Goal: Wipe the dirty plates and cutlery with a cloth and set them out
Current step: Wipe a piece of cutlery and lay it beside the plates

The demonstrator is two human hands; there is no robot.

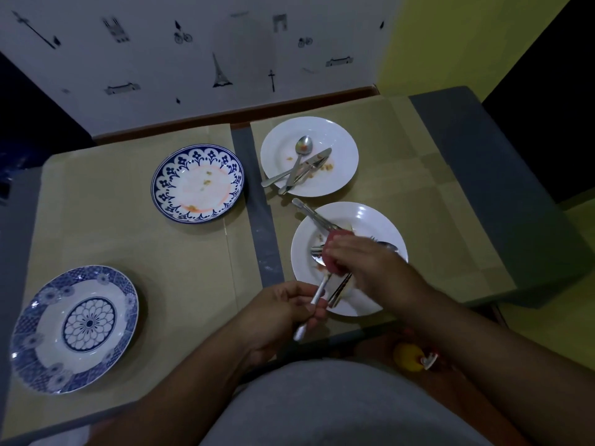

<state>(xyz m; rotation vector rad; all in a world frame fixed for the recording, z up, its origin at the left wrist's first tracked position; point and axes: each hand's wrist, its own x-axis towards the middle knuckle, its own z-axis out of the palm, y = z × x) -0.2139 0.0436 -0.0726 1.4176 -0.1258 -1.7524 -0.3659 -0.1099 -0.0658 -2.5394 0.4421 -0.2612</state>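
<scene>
Cardboard-covered bench (161,252) against a white wall (161,75) with black drawings; a yellow wall at 2 o'clock. Four plates: blue plate (193,188) at 11 o'clock, blue plate (48,329) at 8, white plate (341,146) at 1, white plate (370,220) at 4, both white ones bearing cutlery (301,162). Left hand (283,312) fingers pinch a utensil (317,296) handle; right hand (363,262) fingers curl round a red cloth (331,268) over the 4 o'clock plate.

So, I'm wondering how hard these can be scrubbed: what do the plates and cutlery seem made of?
Plates: likely glazed ceramic; a glossy highlight shows on the near white plate, and two carry blue patterns. Cutlery, such as the far spoon: polished metal, probably stainless steel, silvery and reflective.
</scene>
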